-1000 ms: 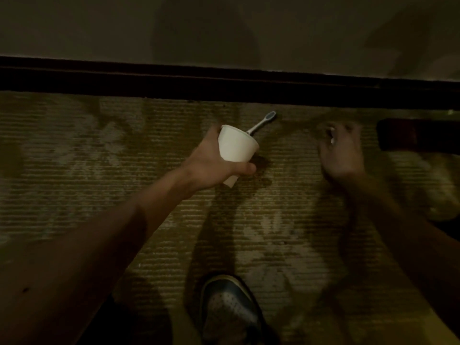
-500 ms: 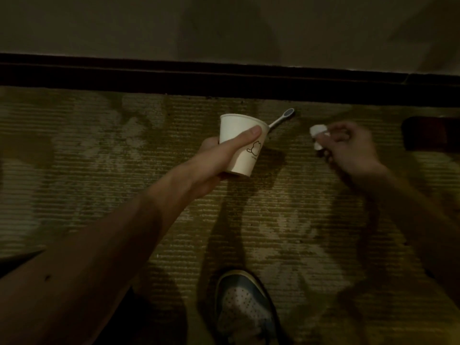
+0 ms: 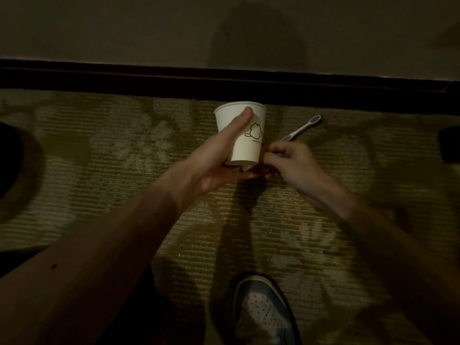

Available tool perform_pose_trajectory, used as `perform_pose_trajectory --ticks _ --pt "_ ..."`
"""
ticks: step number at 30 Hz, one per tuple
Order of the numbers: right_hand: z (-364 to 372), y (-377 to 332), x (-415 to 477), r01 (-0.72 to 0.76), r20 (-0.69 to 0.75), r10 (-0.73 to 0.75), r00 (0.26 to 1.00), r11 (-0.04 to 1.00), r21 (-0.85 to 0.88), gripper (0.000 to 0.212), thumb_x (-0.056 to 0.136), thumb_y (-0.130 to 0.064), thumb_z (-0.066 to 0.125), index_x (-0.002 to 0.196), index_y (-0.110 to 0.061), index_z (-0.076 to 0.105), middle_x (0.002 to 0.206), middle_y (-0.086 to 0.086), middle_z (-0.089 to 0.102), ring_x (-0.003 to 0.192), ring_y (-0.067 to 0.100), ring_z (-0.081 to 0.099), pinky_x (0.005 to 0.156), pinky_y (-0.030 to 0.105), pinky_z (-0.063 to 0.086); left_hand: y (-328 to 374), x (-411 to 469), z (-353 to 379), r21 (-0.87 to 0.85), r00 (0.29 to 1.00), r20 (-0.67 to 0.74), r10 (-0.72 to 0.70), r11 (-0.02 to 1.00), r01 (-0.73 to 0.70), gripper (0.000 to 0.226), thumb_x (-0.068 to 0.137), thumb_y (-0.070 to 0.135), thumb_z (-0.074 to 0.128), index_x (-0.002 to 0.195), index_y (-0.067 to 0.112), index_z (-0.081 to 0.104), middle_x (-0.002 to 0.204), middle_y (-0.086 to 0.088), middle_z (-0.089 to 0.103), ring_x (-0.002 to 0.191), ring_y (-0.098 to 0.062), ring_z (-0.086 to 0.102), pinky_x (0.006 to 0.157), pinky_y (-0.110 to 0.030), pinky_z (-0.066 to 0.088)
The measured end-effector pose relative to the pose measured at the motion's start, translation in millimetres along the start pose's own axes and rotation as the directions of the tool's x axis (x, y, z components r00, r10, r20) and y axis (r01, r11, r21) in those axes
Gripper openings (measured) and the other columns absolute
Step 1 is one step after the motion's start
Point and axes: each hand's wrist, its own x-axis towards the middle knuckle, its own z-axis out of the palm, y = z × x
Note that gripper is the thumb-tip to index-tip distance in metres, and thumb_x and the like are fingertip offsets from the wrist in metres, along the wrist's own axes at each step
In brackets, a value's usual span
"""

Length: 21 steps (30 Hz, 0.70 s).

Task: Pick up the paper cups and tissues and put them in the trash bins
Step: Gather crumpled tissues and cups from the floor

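My left hand (image 3: pixel 214 168) holds a white paper cup (image 3: pixel 245 135) upright above the carpet, with the thumb on its front and the fingers under its base. The cup bears a small black line drawing. My right hand (image 3: pixel 291 163) is pressed to the cup's lower right side with its fingers curled, pinching the tissue (image 3: pixel 245 167). Only a small white scrap of the tissue shows, just beneath the cup's base.
A grey toothbrush (image 3: pixel 302 128) lies on the patterned carpet (image 3: pixel 124 158) just beyond my right hand. A dark baseboard (image 3: pixel 149 78) runs along the wall behind. Dark objects sit at the far left (image 3: pixel 10 158) and far right (image 3: pixel 450 145) edges. My shoe (image 3: pixel 263 312) is below.
My right hand has brought the tissue leftwards to the base of the cup. My left hand has turned the cup more upright and moved it slightly right.
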Motion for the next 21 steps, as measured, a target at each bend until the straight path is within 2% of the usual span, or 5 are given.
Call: perform_pose_trajectory --ticks 4,8,10,15,21 --pt "-7 8 21 -0.077 -0.193 0.055 0.980 0.991 -0.106 0.016 0.094 -0.023 0.060 0.079 -0.026 0.064 0.069 -0.005 0.068 0.059 0.004 0.064 0.047 0.019 0.047 3 -3 -5 0.105 0.989 -0.140 0.052 0.994 -0.037 0.058 0.078 0.053 0.074 0.114 0.008 0.064 0.088 -0.009 0.070 0.079 -0.022 0.068 0.073 -0.037 0.057" --pt "-24 24 55 -0.247 -0.389 0.035 0.921 0.822 -0.513 0.040 0.091 -0.052 0.055 0.065 -0.023 0.061 0.070 0.002 0.063 0.070 0.026 0.062 0.065 0.034 0.047 7 -5 -12 0.139 0.971 -0.233 0.054 0.990 -0.022 0.062 0.076 0.054 0.076 0.116 0.008 0.063 0.084 -0.006 0.073 0.074 -0.020 0.071 0.069 -0.035 0.057" --pt "-26 28 65 -0.309 -0.439 0.040 0.898 0.768 -0.561 0.042 0.088 -0.058 0.055 0.061 -0.026 0.057 0.066 0.000 0.059 0.070 0.026 0.061 0.064 0.033 0.044 7 -7 -15 0.165 0.966 -0.256 0.049 0.986 -0.006 0.061 0.074 0.055 0.077 0.114 0.010 0.063 0.082 -0.004 0.075 0.075 -0.018 0.073 0.071 -0.036 0.059" --pt "-22 29 75 -0.327 -0.428 0.161 0.889 0.878 -0.350 0.037 0.094 -0.037 0.057 0.076 -0.005 0.067 0.056 0.008 0.063 0.044 0.022 0.057 0.048 0.030 0.047 9 -14 -20 0.233 0.958 -0.279 0.057 0.972 0.010 0.056 0.074 0.056 0.077 0.108 0.013 0.064 0.079 -0.001 0.076 0.073 -0.015 0.074 0.070 -0.035 0.061" --pt "23 -24 22 -0.152 -0.114 0.148 0.982 0.988 -0.029 0.022 0.096 -0.023 0.055 0.082 -0.009 0.063 0.052 0.000 0.064 0.040 0.010 0.056 0.033 0.018 0.037 29 -53 -24 0.399 0.951 -0.280 0.134 0.917 -0.012 0.054 0.072 0.057 0.077 0.106 0.016 0.066 0.093 -0.004 0.076 0.080 -0.017 0.074 0.070 -0.036 0.061"
